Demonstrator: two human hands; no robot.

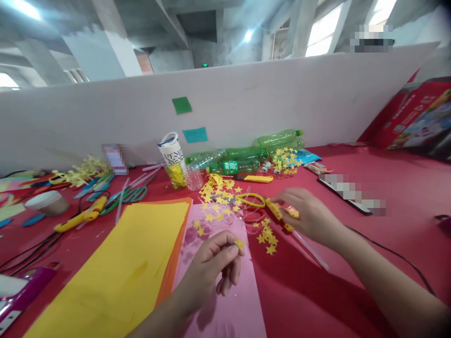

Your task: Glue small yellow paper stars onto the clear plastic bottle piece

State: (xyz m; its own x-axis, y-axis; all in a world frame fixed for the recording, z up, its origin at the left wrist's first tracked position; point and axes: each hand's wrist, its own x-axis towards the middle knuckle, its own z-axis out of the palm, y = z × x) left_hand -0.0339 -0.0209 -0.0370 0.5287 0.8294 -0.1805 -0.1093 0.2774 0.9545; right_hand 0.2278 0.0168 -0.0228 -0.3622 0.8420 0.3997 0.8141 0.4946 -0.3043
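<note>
My left hand [220, 258] pinches a small yellow star [240, 244] between thumb and forefinger, above a pink sheet [253, 300]. To the right, my right hand [306, 213] has its fingers curled over a yellow hot glue gun [276, 210], which lies low over the red table. A clear glue stick [313, 253] sticks out of the gun's rear. Beside the gun are a cluster of loose yellow stars [268, 237] and scissors with a yellow and a red handle loop [254, 201]. More stars [216, 190] are heaped farther back.
Stacked yellow paper [130, 258] lies left of the pink sheet. Green plastic bottles [243, 154], a white patterned cup [172, 149] and a yellow cutter [259, 179] line the back. Another glue gun [82, 216] and green-handled scissors [136, 193] lie left. A black cable [394, 253] runs right.
</note>
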